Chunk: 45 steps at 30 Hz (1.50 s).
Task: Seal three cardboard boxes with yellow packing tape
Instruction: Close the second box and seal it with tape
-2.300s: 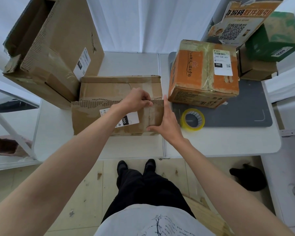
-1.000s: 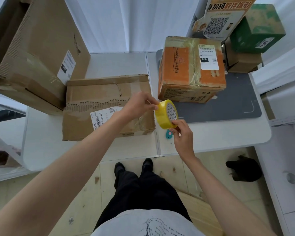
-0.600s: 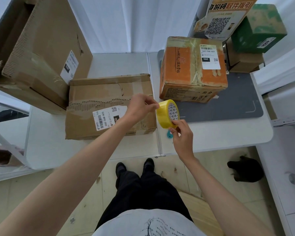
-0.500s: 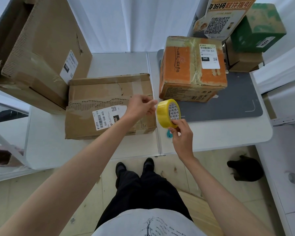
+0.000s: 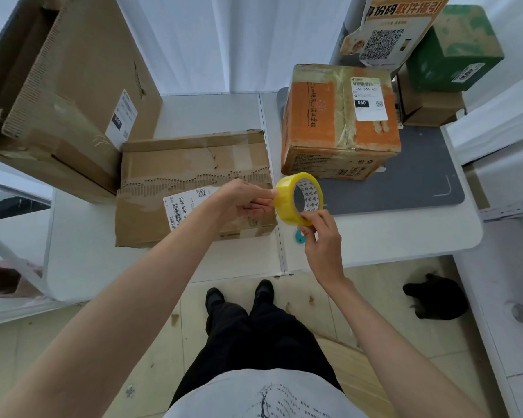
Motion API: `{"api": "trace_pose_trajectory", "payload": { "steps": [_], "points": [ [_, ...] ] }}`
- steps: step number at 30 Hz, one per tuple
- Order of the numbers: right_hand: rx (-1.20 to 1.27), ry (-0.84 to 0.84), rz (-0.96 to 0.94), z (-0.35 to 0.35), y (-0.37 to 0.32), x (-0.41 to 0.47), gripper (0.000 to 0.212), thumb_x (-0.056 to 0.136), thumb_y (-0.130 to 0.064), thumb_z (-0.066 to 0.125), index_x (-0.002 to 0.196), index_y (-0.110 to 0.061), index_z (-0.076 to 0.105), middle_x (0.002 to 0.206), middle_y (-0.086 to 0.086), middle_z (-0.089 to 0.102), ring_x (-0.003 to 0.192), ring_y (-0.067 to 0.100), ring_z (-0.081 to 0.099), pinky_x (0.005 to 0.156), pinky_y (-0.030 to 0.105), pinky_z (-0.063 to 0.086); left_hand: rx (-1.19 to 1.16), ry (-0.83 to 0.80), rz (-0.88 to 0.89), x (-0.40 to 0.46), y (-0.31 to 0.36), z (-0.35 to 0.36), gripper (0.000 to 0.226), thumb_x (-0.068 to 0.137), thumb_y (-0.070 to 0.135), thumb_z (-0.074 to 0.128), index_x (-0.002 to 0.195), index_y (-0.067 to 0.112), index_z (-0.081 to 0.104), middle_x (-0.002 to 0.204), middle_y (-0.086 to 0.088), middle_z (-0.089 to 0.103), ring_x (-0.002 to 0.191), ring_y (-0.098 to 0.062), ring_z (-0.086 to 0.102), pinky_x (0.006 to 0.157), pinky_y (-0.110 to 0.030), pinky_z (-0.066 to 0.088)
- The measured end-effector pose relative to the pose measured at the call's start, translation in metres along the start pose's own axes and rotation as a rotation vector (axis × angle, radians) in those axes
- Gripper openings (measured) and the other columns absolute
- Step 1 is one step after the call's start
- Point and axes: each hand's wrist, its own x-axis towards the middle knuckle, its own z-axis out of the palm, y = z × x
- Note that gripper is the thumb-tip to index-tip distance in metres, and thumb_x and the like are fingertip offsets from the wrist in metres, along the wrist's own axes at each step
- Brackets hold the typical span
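Note:
A roll of yellow packing tape (image 5: 287,203) is held upright above the white table's (image 5: 390,233) front edge. My right hand (image 5: 320,239) pinches its lower rim from below. My left hand (image 5: 245,200) pinches at the roll's left side, fingertips on the tape surface. Just left of the roll lies a flat brown cardboard box (image 5: 191,176) with a torn top layer and a white shipping label. An orange box (image 5: 338,122) wrapped in clear tape stands behind the roll on a grey mat (image 5: 405,182). A large brown box (image 5: 61,86) leans at the far left.
A green box (image 5: 453,46) sits on a small brown box (image 5: 429,104) at the back right, beside a printed cardboard sign (image 5: 387,28). A small teal object (image 5: 301,236) lies on the table under my right hand. A black object (image 5: 435,300) lies on the floor.
My hands left the flat box; my right hand lifted the tape roll from the mat, and my left hand came to its side. In the last half second little moved.

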Motion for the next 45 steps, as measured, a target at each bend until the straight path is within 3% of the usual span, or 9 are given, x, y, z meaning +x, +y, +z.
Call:
{"api": "trace_pose_trajectory", "payload": {
  "steps": [8, 16, 21, 28, 33, 37, 40, 42, 45],
  "points": [
    [-0.063, 0.001, 0.031, 0.000, -0.006, 0.005, 0.026, 0.090, 0.007, 0.066, 0.112, -0.007, 0.067, 0.107, 0.003, 0.060, 0.101, 0.019, 0.055, 0.081, 0.032, 0.056, -0.047, 0.015, 0.029, -0.002, 0.004, 0.002, 0.012, 0.084, 0.011, 0.078, 0.095, 0.006, 0.076, 0.090, -0.008, 0.076, 0.075, -0.012, 0.071, 0.079, -0.025, 0.061],
    [-0.024, 0.009, 0.086, 0.003, -0.012, 0.006, 0.026, 0.090, 0.006, 0.067, 0.112, -0.007, 0.065, 0.106, -0.008, 0.053, 0.101, 0.006, 0.046, 0.077, 0.034, 0.057, 0.047, 0.062, 0.153, 0.006, 0.004, 0.009, 0.017, 0.092, 0.013, 0.073, 0.104, 0.002, 0.073, 0.092, -0.008, 0.070, 0.079, -0.013, 0.065, 0.071, -0.022, 0.056],
    [0.026, -0.006, 0.115, 0.005, -0.018, 0.010, 0.023, 0.091, 0.004, 0.067, 0.112, -0.007, 0.065, 0.107, -0.008, 0.052, 0.101, 0.022, 0.056, 0.076, 0.035, 0.058, 0.023, 0.014, 0.187, 0.011, 0.006, 0.013, 0.008, 0.098, 0.015, 0.066, 0.100, 0.008, 0.069, 0.091, -0.006, 0.063, 0.084, -0.015, 0.059, 0.075, -0.025, 0.053],
    [0.052, -0.005, 0.103, -0.001, -0.021, 0.018, 0.023, 0.092, 0.003, 0.066, 0.111, -0.008, 0.064, 0.106, -0.008, 0.050, 0.098, 0.022, 0.057, 0.075, 0.032, 0.056, -0.115, 0.006, 0.204, 0.010, 0.011, 0.019, 0.009, 0.102, 0.013, 0.058, 0.095, 0.012, 0.065, 0.102, -0.008, 0.062, 0.096, -0.020, 0.058, 0.093, -0.034, 0.051],
    [0.011, -0.060, 0.067, -0.009, -0.019, 0.022, 0.027, 0.092, 0.005, 0.063, 0.113, -0.012, 0.063, 0.109, -0.014, 0.048, 0.106, 0.016, 0.055, 0.084, 0.037, 0.057, -0.150, 0.011, 0.207, 0.003, 0.009, 0.020, 0.016, 0.104, 0.013, 0.055, 0.092, 0.012, 0.065, 0.092, -0.004, 0.064, 0.093, -0.019, 0.059, 0.088, -0.032, 0.049],
    [0.039, -0.080, 0.095, -0.014, -0.027, 0.028, 0.024, 0.093, 0.004, 0.062, 0.112, -0.010, 0.064, 0.107, -0.010, 0.051, 0.100, 0.013, 0.055, 0.084, 0.027, 0.052, -0.172, -0.006, 0.266, -0.003, 0.011, 0.015, 0.015, 0.104, 0.013, 0.053, 0.094, 0.011, 0.064, 0.094, -0.004, 0.065, 0.095, -0.020, 0.058, 0.083, -0.029, 0.049],
    [0.133, -0.068, 0.179, -0.015, -0.031, 0.036, 0.016, 0.094, -0.001, 0.064, 0.108, -0.008, 0.065, 0.098, -0.006, 0.053, 0.087, 0.009, 0.053, 0.077, 0.020, 0.044, -0.175, 0.014, 0.360, -0.009, 0.016, 0.018, 0.015, 0.105, 0.014, 0.053, 0.097, 0.011, 0.065, 0.094, -0.002, 0.068, 0.098, -0.019, 0.060, 0.089, -0.031, 0.049],
    [0.187, -0.080, 0.214, -0.017, -0.034, 0.040, 0.014, 0.095, -0.007, 0.067, 0.109, -0.009, 0.066, 0.094, -0.008, 0.055, 0.086, 0.008, 0.053, 0.076, 0.023, 0.044, -0.195, 0.015, 0.431, -0.013, 0.020, 0.023, 0.015, 0.105, 0.014, 0.051, 0.097, 0.011, 0.063, 0.091, 0.003, 0.070, 0.095, -0.014, 0.063, 0.091, -0.027, 0.051],
    [0.239, -0.113, 0.258, -0.021, -0.042, 0.046, 0.013, 0.096, -0.015, 0.066, 0.109, -0.017, 0.066, 0.094, -0.015, 0.057, 0.098, 0.019, 0.053, 0.084, 0.031, 0.045, -0.205, 0.037, 0.517, -0.017, 0.027, 0.024, 0.013, 0.104, 0.016, 0.054, 0.093, 0.016, 0.061, 0.092, 0.004, 0.070, 0.091, -0.012, 0.066, 0.083, -0.024, 0.050]
  ]
}}
